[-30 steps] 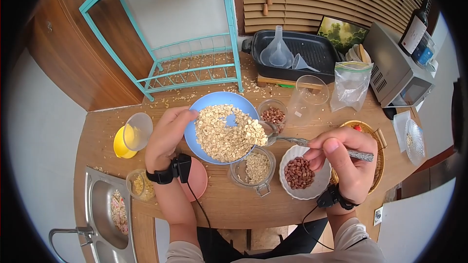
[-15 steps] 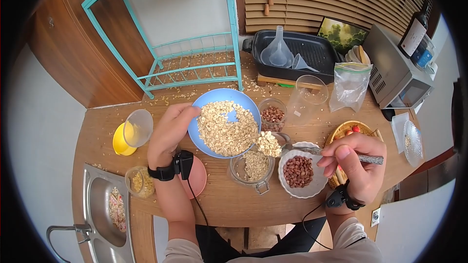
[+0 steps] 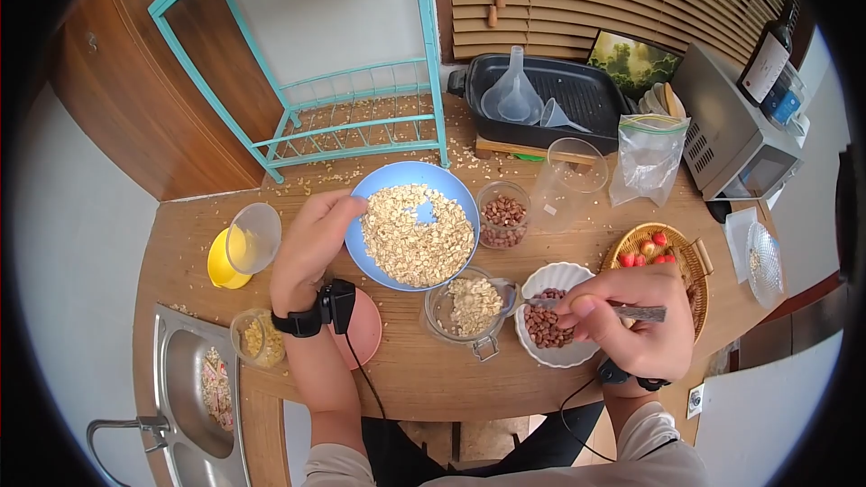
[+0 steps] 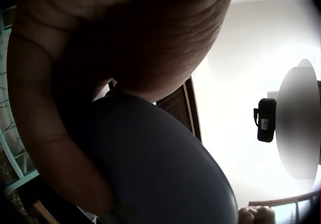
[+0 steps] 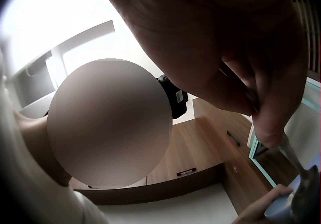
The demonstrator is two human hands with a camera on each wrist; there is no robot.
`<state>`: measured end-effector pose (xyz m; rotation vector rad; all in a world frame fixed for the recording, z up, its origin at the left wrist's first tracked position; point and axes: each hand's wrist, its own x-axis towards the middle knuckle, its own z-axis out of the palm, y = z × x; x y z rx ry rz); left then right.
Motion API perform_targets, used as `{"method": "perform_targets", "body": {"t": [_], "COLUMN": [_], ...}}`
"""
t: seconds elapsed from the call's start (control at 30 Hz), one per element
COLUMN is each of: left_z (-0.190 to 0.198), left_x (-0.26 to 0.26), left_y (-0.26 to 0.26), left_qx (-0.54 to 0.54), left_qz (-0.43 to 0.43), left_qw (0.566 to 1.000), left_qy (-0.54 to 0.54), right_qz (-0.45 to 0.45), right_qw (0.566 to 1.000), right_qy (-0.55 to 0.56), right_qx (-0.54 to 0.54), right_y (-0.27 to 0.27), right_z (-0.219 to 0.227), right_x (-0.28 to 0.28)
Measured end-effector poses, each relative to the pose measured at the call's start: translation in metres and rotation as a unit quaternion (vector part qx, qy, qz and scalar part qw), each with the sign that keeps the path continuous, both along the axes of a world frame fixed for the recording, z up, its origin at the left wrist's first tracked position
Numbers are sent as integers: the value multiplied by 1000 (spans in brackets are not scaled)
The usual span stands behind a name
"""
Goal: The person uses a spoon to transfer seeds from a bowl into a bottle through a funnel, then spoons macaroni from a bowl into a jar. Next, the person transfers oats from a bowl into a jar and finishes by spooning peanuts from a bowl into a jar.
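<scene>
My left hand (image 3: 311, 243) grips the left edge of a blue plate (image 3: 424, 173), thumb over the rim, with rolled oats (image 3: 410, 239) heaped on it. The plate's underside fills the lower middle of the left wrist view. In my right hand (image 3: 640, 320) a metal spoon (image 3: 507, 293) is pinched by its patterned handle. Its bowl is tilted at the right rim of a clasp-lid glass jar (image 3: 435, 320), just below the plate. Oats (image 3: 476, 307) lie inside the jar. Beneath the spoon's handle stands a white fluted bowl (image 3: 577, 356) of reddish-brown nuts (image 3: 547, 329).
A glass of nuts (image 3: 503, 216) and a tall clear container (image 3: 568, 185) stand behind the jar. To the right is a wicker basket (image 3: 699, 293) with red fruit. A pink plate (image 3: 361, 334) lies under my left forearm. Further left are a yellow cup (image 3: 225, 261) and a sink (image 3: 180, 388).
My right hand has carried the spoon of oats away from the plate, then lowered and tipped it at the jar. The spoon's heap is gone. The left hand still holds the plate, slightly higher.
</scene>
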<state>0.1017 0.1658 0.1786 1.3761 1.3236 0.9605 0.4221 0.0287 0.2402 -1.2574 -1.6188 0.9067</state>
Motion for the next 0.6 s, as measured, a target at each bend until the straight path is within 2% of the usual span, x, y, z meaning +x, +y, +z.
{"method": "perform_targets", "body": {"t": [0.07,0.13,0.27,0.33,0.6], "left_z": [2,2,7,7,8], "left_x": [1,1,5,5,4], "left_y": [-1,-1,-4,-4,-5], "left_qx": [-8,-15,-12,-12,-4], "left_qz": [-2,-3,-5,4,-10], "left_qw": [1000,1000,1000,1000,1000], "left_qy": [-2,-5,-8,-5,19], "right_qz": [6,29,46,83,133], "right_qw": [1000,993,989,981,960], "right_qy": [-23,-102,-122,-133,-210], "right_qx": [14,57,67,110,127], "right_y": [2,4,7,8,4], "right_z": [-5,-7,-8,-12,-3], "right_x": [-2,-3,-7,-5,-4]}}
